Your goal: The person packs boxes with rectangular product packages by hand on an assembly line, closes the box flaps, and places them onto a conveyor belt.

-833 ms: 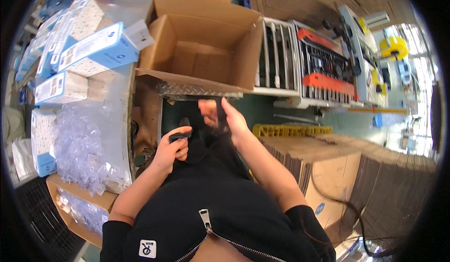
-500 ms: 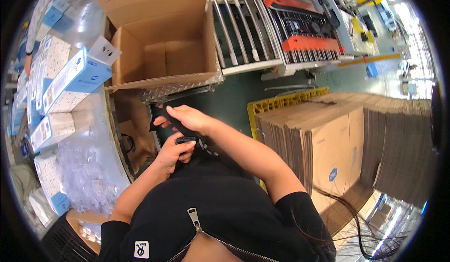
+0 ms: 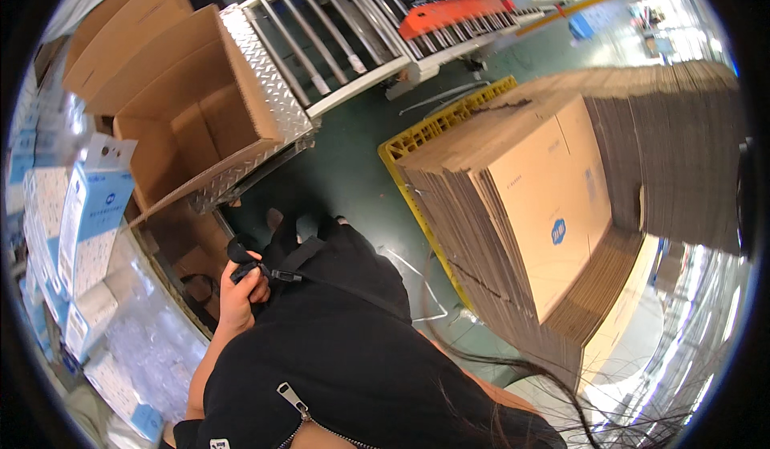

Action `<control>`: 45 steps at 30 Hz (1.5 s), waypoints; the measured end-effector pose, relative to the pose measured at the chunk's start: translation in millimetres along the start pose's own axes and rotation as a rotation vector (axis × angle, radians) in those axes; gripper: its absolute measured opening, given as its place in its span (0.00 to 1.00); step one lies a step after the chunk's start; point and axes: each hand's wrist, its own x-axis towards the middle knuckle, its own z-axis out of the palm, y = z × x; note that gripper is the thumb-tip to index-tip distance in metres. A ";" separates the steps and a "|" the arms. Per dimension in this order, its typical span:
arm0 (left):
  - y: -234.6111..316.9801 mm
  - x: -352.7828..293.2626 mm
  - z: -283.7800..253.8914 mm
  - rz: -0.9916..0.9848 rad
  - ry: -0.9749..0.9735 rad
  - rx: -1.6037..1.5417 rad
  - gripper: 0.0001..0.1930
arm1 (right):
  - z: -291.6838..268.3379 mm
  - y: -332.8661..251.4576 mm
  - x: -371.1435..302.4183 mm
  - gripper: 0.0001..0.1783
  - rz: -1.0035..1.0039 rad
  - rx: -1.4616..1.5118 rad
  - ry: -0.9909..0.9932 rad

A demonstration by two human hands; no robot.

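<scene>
My left hand (image 3: pixel 242 290) is closed around a bunched black strap (image 3: pixel 240 251) in front of my waist. Beside its fingers a black plastic buckle (image 3: pixel 285 276) lies against my dark clothing, with webbing running from it toward my right side. My right hand is out of sight; only part of my right arm (image 3: pixel 481 389) shows low on the right, behind strands of hair.
An open cardboard box (image 3: pixel 192 128) stands ahead to the left, beside a roller conveyor (image 3: pixel 321 40). Blue-and-white cartons (image 3: pixel 96 216) and clear plastic pieces (image 3: pixel 152 341) cover the left table. Stacked flat cardboard (image 3: pixel 545 216) fills a yellow pallet (image 3: pixel 393 154) on the right.
My right hand has left the strap and gone out of view, its arm dropping back on the right. My left hand still grips the strap. The view has turned toward the right.
</scene>
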 end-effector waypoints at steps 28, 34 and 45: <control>8.7 19.7 17.0 -0.156 -0.300 0.545 0.11 | 49.1 -0.8 -1.1 0.12 -0.215 0.483 0.682; 13.8 20.0 18.4 -0.166 -0.355 0.702 0.15 | 27.5 -36.5 -6.1 0.17 -0.262 1.257 0.568; -2.0 38.5 -9.6 -0.268 -0.267 0.322 0.12 | -15.6 -60.4 12.5 0.10 -0.347 1.242 0.170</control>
